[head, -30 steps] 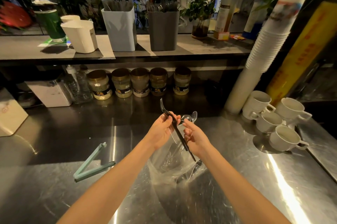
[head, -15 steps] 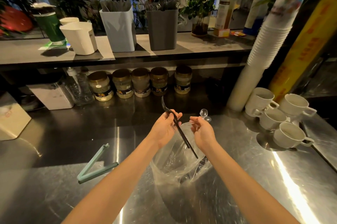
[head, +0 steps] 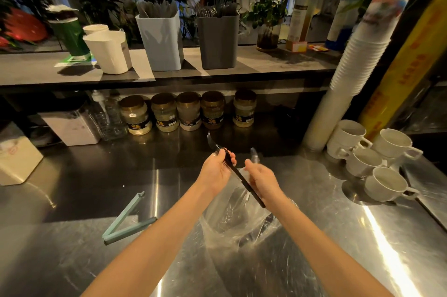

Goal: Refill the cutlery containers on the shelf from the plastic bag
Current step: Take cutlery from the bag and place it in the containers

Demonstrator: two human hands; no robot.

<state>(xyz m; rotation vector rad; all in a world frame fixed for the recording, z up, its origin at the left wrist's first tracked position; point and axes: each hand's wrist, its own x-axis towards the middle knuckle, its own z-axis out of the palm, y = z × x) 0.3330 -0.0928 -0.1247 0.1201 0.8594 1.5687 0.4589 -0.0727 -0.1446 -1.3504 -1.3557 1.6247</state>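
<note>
Clear plastic bag [head: 232,219] is seen open on the steel counter [head: 362,236], nearest. Just above the bag, a black utensil [head: 238,175] is gripped by the left hand [head: 216,171]; a clear piece [head: 254,152], possibly a spoon, is pinched by the right hand [head: 262,179]. Well behind the bag, the pale container [head: 160,40] and grey container [head: 217,40] are stood on the shelf [head: 266,64], cutlery inside.

Five gold-lidded glass jars [head: 188,113] stand in a row under the shelf [head: 266,64]. Up on it I count two tall square plastic containers, one pale blue container [head: 160,40] and one dark grey container [head: 217,40], plus two white tubs [head: 108,51] and one green cup [head: 70,35]. On the steel surface [head: 72,200] there are four white ceramic mugs [head: 384,183], one teal bag clip [head: 123,221] and one clear plastic bag [head: 232,219]. There are two hands: the left hand [head: 216,171] has one black plastic utensil [head: 242,178], and the right hand [head: 262,179] has one clear plastic spoon [head: 253,152].
</note>
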